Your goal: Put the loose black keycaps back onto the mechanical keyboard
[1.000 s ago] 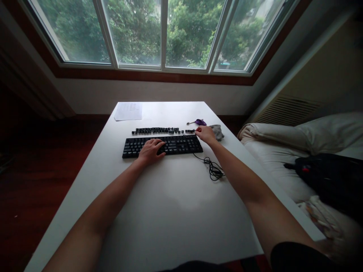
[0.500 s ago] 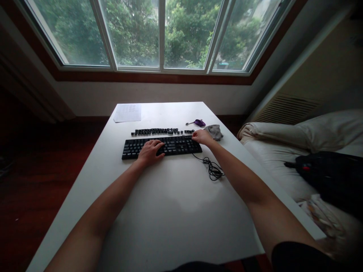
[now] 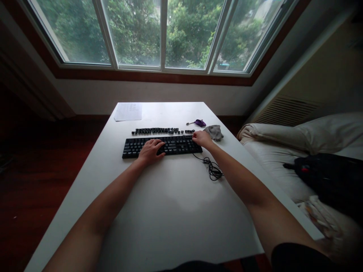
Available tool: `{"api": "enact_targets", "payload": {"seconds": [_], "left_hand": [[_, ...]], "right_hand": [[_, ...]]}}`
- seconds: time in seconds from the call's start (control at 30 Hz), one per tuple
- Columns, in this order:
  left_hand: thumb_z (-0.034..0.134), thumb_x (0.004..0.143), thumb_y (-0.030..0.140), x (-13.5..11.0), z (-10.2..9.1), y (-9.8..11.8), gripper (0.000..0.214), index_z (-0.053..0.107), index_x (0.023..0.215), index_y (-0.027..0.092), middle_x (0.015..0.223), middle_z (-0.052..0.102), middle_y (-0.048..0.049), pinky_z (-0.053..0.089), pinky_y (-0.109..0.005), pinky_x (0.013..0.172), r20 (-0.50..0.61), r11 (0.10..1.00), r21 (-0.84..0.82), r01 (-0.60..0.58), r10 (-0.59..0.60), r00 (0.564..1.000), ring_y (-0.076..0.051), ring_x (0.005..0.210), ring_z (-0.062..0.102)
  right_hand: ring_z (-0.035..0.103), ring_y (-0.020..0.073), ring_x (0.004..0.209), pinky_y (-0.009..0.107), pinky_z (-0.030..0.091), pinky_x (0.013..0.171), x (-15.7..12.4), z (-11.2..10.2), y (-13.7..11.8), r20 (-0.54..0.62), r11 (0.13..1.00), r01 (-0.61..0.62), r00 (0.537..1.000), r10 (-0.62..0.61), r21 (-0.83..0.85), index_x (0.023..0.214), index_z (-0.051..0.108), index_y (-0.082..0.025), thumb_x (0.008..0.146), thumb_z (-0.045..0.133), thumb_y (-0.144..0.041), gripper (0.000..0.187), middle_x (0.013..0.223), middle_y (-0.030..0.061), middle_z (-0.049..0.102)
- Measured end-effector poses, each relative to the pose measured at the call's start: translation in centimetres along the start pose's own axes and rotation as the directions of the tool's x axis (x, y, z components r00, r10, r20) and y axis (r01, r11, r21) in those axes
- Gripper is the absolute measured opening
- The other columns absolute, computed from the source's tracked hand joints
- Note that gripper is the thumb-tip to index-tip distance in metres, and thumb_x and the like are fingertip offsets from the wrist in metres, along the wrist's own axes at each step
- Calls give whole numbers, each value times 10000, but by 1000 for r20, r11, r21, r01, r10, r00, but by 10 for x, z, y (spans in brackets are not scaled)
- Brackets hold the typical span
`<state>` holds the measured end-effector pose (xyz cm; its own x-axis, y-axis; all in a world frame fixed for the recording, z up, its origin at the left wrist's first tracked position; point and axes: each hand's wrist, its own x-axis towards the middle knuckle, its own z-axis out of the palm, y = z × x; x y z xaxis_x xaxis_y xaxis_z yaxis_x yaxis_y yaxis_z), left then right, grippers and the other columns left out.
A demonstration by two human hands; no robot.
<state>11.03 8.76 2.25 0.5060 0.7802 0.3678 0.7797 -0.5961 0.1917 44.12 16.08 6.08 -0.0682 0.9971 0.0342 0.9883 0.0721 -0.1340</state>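
Note:
A black keyboard (image 3: pixel 176 146) lies on the white table, its cable (image 3: pixel 213 169) bunched up in front of its right end. My left hand (image 3: pixel 151 151) rests over the middle of the keyboard with its fingers spread. At the keyboard's upper right corner, my right hand (image 3: pixel 202 138) has its thumb and fingers pinched together; what they hold, if anything, is too small to make out. Loose black keycaps (image 3: pixel 155 131) lie in rows just behind the keyboard. The rightmost ones are close to my right fingertips.
Behind my right hand lie a grey cloth (image 3: pixel 214 132) and a purple object with a thin shaft (image 3: pixel 200 122). Printed paper (image 3: pixel 128 112) is at the table's (image 3: pixel 170 211) far left corner. To the right, a black bag (image 3: pixel 329 177) rests on a pale padded surface (image 3: pixel 278 166).
Both hands keep almost the same places on the keyboard, the right one still pinched at its corner. The whole view has shifted very slightly.

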Motion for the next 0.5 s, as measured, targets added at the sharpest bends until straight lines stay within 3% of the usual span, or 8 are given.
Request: {"api": "enact_targets", "payload": {"seconds": [0.23,0.5], "left_hand": [[650,890,447,0,1,0,525,572,1385,289,1392,554,-80,396,-501,1119,0,1000,11,6,-6,1000,-315,1280,486],[647,889,440,-1,1,0,527,568,1390,301,1393,559,-76,395,-511,1117,6,1000,1,4,-4,1000,-319,1280,490]], "right_hand": [[673,210,951,270,484,831,-8,8,0,-74,999,-14,997,16,32,989,781,-208,888,622,-280,202,1033,76,765],[668,185,969,260,489,876,-20,10,21,-69,980,150,988,-141,134,1068,760,-200,880,656,-205,214,1041,57,746]]}}
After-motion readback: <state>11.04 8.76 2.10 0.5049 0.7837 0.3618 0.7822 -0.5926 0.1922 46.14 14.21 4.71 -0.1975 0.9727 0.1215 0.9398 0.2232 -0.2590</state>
